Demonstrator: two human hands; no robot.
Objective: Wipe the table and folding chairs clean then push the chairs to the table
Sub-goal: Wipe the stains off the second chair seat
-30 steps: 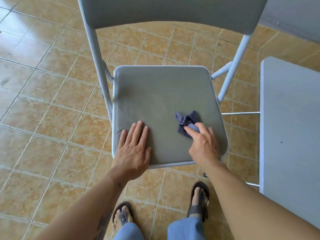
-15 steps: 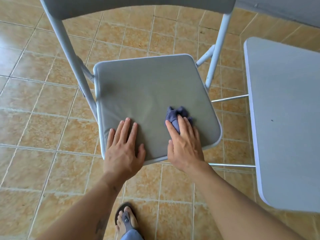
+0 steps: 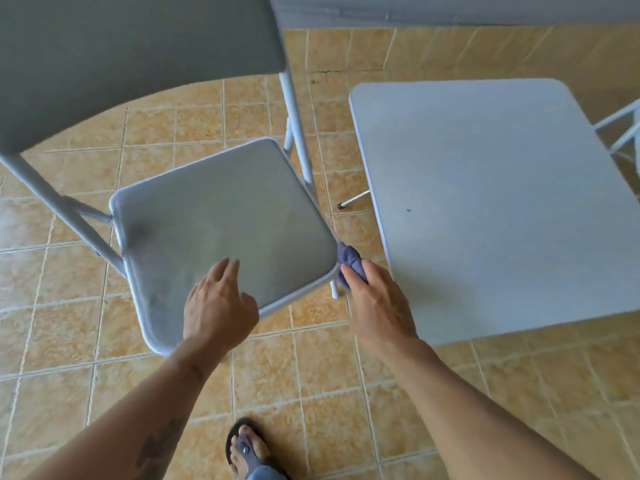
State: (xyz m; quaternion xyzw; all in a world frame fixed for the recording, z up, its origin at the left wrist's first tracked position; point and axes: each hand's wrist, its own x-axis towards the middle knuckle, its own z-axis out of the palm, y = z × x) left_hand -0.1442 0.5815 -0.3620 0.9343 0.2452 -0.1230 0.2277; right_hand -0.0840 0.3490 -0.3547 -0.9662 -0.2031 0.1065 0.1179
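Note:
A grey folding chair (image 3: 221, 220) with a padded seat and white metal frame stands at the left; its backrest (image 3: 131, 57) fills the top left. A white square table (image 3: 491, 188) stands to its right. My left hand (image 3: 216, 306) hovers over the seat's near edge with fingers spread, and I cannot tell if it touches. My right hand (image 3: 377, 306) grips a crumpled blue cloth (image 3: 349, 259) at the seat's right front corner, in the gap between chair and table.
The floor is orange-brown tile (image 3: 311, 375). My sandalled foot (image 3: 246, 448) is at the bottom centre. A second white chair frame (image 3: 620, 129) shows past the table's far right edge. A grey surface (image 3: 415, 8) runs along the top.
My right hand slid the cloth from the middle of the seat to its right front corner. My left hand lifted from lying flat. The view swung right, bringing more of the table in.

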